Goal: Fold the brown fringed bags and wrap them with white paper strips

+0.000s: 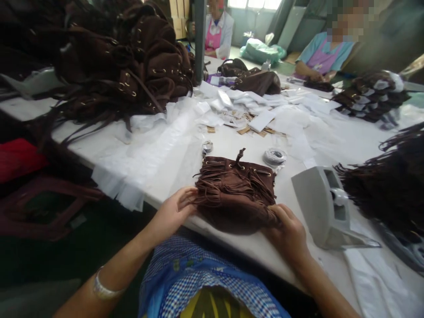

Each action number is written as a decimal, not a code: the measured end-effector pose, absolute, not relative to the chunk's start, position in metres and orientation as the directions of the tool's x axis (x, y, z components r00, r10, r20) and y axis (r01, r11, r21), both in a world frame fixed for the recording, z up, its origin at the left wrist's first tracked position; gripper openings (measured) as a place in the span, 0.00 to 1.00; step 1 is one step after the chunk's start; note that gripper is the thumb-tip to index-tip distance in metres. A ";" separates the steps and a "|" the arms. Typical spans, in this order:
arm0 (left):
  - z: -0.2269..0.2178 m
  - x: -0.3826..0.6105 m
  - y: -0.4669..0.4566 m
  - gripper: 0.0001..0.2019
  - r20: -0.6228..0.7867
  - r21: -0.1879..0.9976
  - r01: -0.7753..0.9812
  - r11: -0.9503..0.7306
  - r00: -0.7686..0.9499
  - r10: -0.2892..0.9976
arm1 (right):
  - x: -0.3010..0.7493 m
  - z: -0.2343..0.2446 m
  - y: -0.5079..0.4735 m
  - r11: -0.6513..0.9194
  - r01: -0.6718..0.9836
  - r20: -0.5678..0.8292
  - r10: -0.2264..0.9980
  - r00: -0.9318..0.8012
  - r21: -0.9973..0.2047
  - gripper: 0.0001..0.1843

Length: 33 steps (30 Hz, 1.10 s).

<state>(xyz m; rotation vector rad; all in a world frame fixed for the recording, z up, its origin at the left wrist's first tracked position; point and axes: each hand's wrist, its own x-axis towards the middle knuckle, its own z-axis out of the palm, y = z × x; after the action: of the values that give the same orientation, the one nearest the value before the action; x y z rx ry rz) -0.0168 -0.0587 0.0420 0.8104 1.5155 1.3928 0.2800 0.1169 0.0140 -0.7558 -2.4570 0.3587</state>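
A small brown suede bag with fringe (236, 190) lies on the white table (232, 141) right in front of me. My left hand (175, 207) grips the fringe at the bag's left side, fingers curled on it. My right hand (287, 229) holds the bag's lower right corner, fingers closed around the suede. A drawstring knot sticks up from the bag's top edge.
A big heap of brown fringed bags (132, 62) fills the far left. White paper sheets (149, 150) and small tags litter the middle. A grey tape dispenser (326, 207) stands to my right, a tape roll (274, 157) behind the bag. Two people sit across the table.
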 end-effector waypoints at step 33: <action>0.087 0.043 -0.008 0.16 0.611 0.155 0.916 -0.370 0.206 0.764 | 0.286 0.044 0.112 0.670 0.460 0.237 0.681 -0.692 -0.583 0.19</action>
<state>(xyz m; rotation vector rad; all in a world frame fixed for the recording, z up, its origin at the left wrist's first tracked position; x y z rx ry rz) 0.0431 -0.0078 0.0866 2.6156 1.8688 1.0623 0.2862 0.1119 0.0440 -0.8886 -2.4452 0.6837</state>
